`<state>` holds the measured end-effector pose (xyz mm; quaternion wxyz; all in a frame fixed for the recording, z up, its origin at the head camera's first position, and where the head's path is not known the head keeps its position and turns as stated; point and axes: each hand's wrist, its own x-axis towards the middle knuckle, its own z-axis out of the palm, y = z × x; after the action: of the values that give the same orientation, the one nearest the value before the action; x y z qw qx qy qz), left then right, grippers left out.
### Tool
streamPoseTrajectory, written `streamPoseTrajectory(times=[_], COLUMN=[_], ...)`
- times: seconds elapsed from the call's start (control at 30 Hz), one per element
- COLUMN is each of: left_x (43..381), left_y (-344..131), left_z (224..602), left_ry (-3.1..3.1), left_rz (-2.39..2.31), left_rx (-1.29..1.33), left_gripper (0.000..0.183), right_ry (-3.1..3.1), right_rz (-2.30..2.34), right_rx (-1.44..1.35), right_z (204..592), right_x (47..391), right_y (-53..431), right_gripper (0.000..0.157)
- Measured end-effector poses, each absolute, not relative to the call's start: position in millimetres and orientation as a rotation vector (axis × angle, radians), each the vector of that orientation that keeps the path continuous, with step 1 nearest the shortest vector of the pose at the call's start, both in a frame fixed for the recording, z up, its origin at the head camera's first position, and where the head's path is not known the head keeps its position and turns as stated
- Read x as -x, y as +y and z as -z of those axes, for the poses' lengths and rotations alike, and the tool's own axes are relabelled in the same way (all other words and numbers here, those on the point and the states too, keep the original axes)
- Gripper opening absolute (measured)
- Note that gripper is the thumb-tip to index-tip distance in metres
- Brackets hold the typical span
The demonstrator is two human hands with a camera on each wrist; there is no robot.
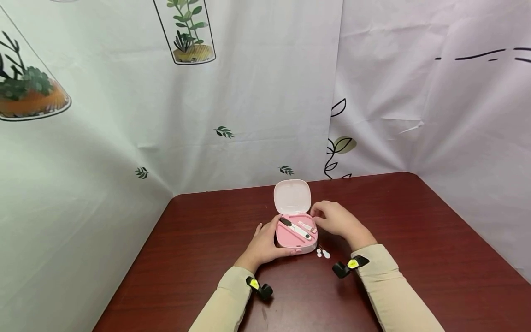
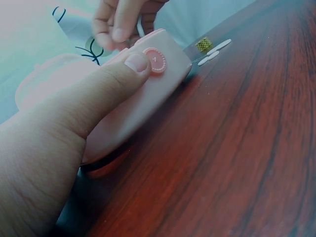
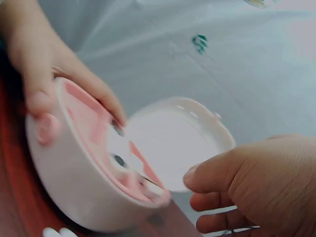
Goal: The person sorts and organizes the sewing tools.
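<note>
Red-brown table [image 1: 203, 235]; left hand [image 1: 263, 244] grips pink box [image 1: 290, 234].
Right hand [image 1: 335, 218] curled just right of box, hold unclear; likely packing, next needs box steady.

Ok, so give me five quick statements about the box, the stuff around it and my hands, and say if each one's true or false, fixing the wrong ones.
1. The lid of the pink box stands open. True.
2. The left hand is off the box. False: the left hand holds it, with the thumb at the round pink button.
3. A white-and-dark tool lies in the pink tray. True.
4. The small white pieces are on the left of the box. False: in the head view, the small white pieces lie on the table to its right.
5. Both sleeves are beige. True.
</note>
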<state>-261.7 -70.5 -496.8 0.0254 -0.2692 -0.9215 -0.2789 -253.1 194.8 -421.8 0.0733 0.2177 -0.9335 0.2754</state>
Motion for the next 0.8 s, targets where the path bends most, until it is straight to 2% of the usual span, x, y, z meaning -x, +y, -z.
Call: streamPoseTrajectory(times=[0.5,0.67,0.8], left_x=[260,260,260], left_y=[-70,-70,-70], left_z=[496,496,496], left_ry=[-2.833,-2.83,-2.828], left_rz=[0.87,0.866,0.866], left_rx=[0.84,0.843,0.843], left_gripper=[0.118,0.117,0.117], right_ry=[-3.152,-3.194,-3.206], right_rz=[-0.958,-0.972,-0.949], right_rx=[-0.298,-0.26,-0.247], right_z=[420,421,425], right_x=[244,241,241], right_y=[253,255,252], right_gripper=[0.035,0.036,0.03])
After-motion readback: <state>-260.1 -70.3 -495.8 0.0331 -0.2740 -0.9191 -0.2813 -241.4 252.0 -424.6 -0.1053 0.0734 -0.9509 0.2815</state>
